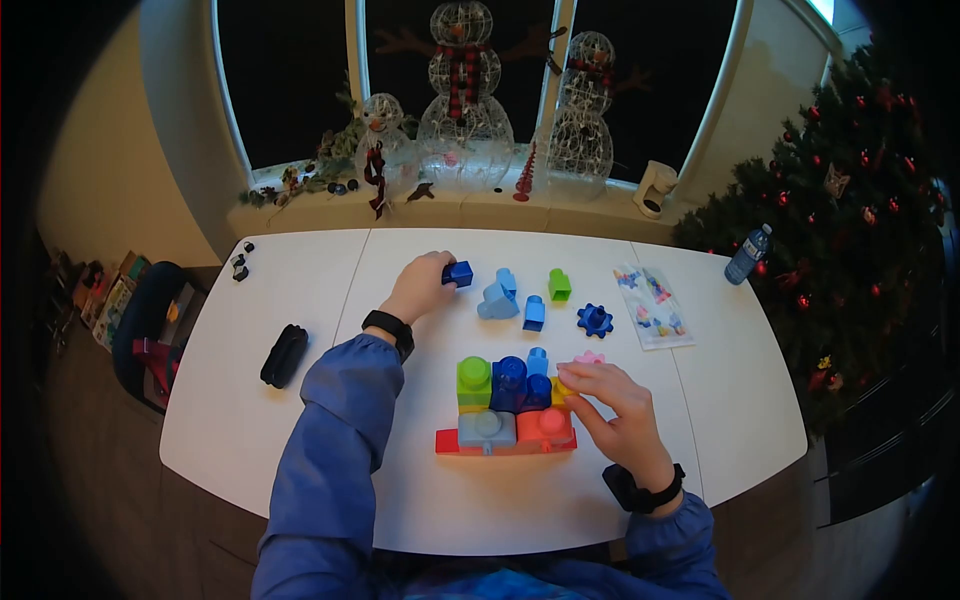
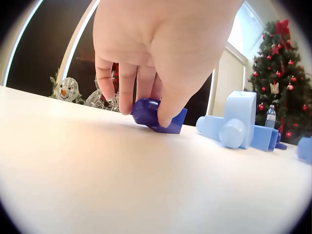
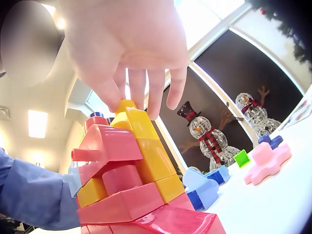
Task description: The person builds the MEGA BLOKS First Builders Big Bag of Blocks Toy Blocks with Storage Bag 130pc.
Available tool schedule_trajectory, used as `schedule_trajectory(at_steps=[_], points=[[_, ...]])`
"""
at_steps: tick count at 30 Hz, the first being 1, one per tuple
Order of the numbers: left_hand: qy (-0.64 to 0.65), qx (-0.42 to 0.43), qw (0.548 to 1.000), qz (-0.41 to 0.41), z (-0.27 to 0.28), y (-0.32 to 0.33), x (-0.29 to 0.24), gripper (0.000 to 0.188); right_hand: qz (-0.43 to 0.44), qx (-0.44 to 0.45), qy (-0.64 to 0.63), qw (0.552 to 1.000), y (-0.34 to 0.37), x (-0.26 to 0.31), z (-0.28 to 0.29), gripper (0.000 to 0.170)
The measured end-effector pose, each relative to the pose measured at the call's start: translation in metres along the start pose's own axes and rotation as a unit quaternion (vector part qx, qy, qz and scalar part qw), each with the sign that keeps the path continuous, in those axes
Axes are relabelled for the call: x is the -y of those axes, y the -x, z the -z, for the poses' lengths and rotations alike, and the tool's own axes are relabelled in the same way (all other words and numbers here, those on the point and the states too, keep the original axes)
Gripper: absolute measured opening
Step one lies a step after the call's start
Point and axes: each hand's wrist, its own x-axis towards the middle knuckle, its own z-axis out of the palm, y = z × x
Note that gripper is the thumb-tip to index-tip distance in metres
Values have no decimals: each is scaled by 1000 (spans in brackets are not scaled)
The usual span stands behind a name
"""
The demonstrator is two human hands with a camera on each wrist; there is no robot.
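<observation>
My left hand [image 1: 420, 287] pinches a dark blue toy building block [image 1: 458, 273] between thumb and fingers. In the left wrist view this block [image 2: 146, 113] lies low, close over the white tabletop. My right hand [image 1: 622, 410] is at the built block structure, thumb and fingertips pinching the top of a yellow block [image 3: 134, 121] on its right side. The structure has a red base [image 1: 447, 441], a grey-blue block [image 1: 478, 430] and a coral block [image 1: 540, 430] in front, with a lime block [image 1: 474, 380] and dark blue blocks [image 1: 509, 385] behind.
Loose light blue blocks [image 1: 498, 298], a lime block [image 1: 559, 285], a dark blue gear-shaped piece [image 1: 595, 320] and a pink one [image 3: 268, 161] lie beyond the structure. A picture sheet [image 1: 655, 308], a bottle [image 1: 748, 255] and a black case [image 1: 285, 356] are farther out.
</observation>
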Motion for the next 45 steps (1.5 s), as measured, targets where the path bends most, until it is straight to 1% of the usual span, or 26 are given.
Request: schedule_trajectory(at_steps=[2, 4, 7, 10, 11, 13, 14, 16, 17, 20, 23, 26, 29, 32, 35, 36, 39, 42, 45], points=[[64, -42, 997, -32, 19, 5, -15, 42, 2, 12, -8, 1000, -2, -3, 2, 28], [127, -73, 987, -62, 48, 14, -47, 43, 4, 34, -27, 999, -7, -7, 8, 28], [232, -71, 968, -61, 99, 39, -109, 42, -30, 34, -35, 998, -25, 5, 16, 32], [225, -66, 966, -107, 131, 59, -146, 40, 5, -21, -39, 999, -48, 15, 15, 40], [216, -62, 964, -141, 135, 64, -154, 41, 4, -21, -38, 999, -55, 16, 15, 47], [197, -54, 956, -209, 142, 71, -166, 41, 56, -36, -23, 998, -71, 26, 14, 48], [193, -53, 957, -212, 142, 75, -171, 42, 82, -44, -16, 996, -77, 28, 14, 49], [186, -53, 957, -217, 142, 82, -178, 42, 68, -2, -26, 997, -84, 28, 17, 50], [192, -37, 956, -219, 142, 84, -179, 46, 61, 19, -31, 998, -85, 27, 18, 51], [202, -37, 954, -219, 136, 87, -177, 51, 40, 42, -27, 998, -83, 34, 19, 54], [200, -36, 958, -200, 136, 97, -180, 63, -22, 45, -65, 997, -74, 33, 20, 58], [190, -44, 965, -173, 125, 114, -167, 73, -39, 20, -114, 993, -53, 10, 14, 61], [220, 6, 968, -119, 114, 132, -157, 75, -90, 0, -209, 974, -31, 1, 2, 61], [248, 16, 966, -76, 102, 142, -152, 72, -165, 37, -191, 967, -19, 3, -1, 61], [258, 4, 966, -33, 95, 149, -154, 64, -121, 43, -178, 976, -15, -2, -8, 57], [265, 2, 964, -37, 92, 150, -152, 62, -106, 42, -178, 978, -14, -3, -10, 56], [286, 0, 957, -43, 84, 150, -148, 55, -69, 52, -119, 989, -14, -3, -7, 53], [299, 9, 954, -36, 85, 148, -148, 50, -44, 44, -106, 992, -12, -7, -9, 52], [304, 17, 952, -34, 88, 147, -151, 48, -47, 42, -113, 992, -12, -6, -9, 50]])
